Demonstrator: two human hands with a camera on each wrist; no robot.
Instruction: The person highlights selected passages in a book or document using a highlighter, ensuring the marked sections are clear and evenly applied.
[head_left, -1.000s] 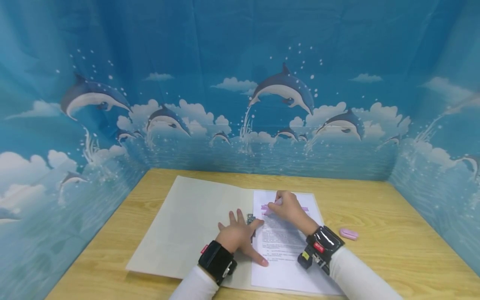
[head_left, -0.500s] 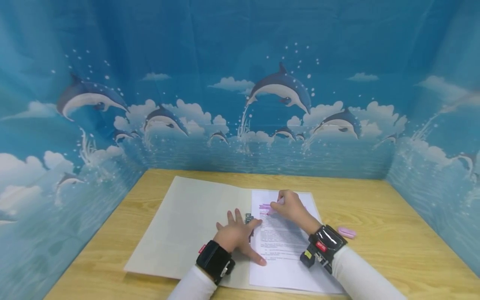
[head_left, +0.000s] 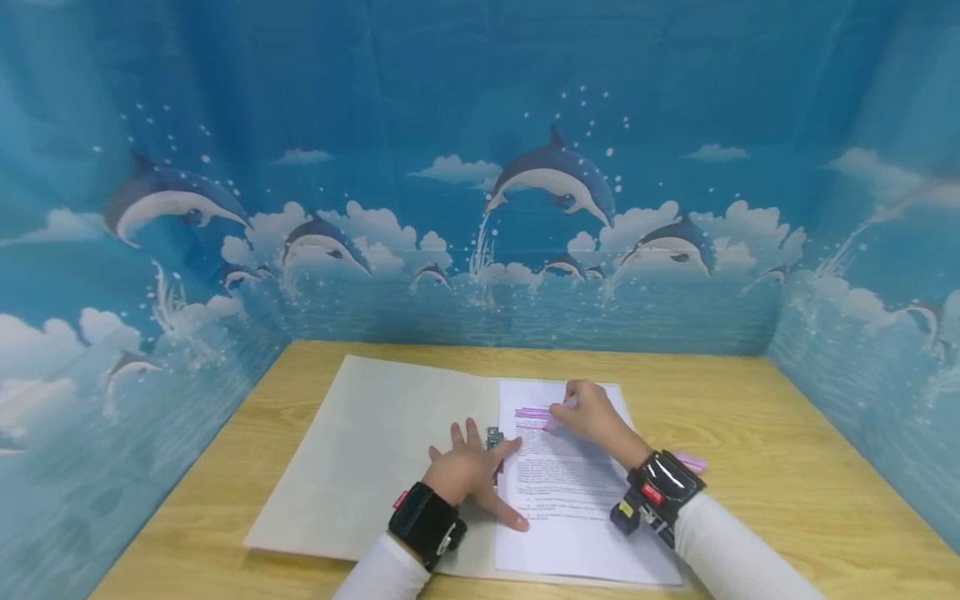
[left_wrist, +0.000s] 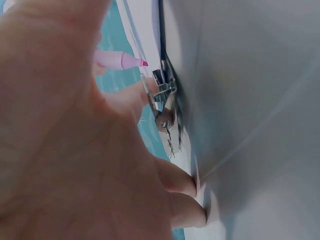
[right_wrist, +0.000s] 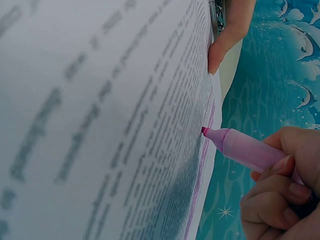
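Note:
My right hand (head_left: 594,412) grips a pink highlighter (right_wrist: 250,149), its dark pink chisel tip right at the printed lines of a white sheet (head_left: 585,542). Pink strokes (head_left: 531,413) run across the upper lines of text. Fingers spread, my left hand (head_left: 467,473) rests over the middle of an open cream folder (head_left: 375,450), with thumb and index finger reaching onto the sheet's left edge. Beside that hand a metal clip (left_wrist: 162,90) sits at the fold, partly covered by the fingers in the head view.
On the table (head_left: 780,467), a pink highlighter cap (head_left: 690,462) lies right of the folder, partly hidden behind the right wrist strap. A blue dolphin-print backdrop (head_left: 480,250) surrounds the back and sides. Black camera straps (head_left: 663,483) circle both wrists.
My right hand has moved rightward along a text line with the highlighter, and the pink line on the sheet is longer. My left hand stays in place. The whole head view shifts slightly.

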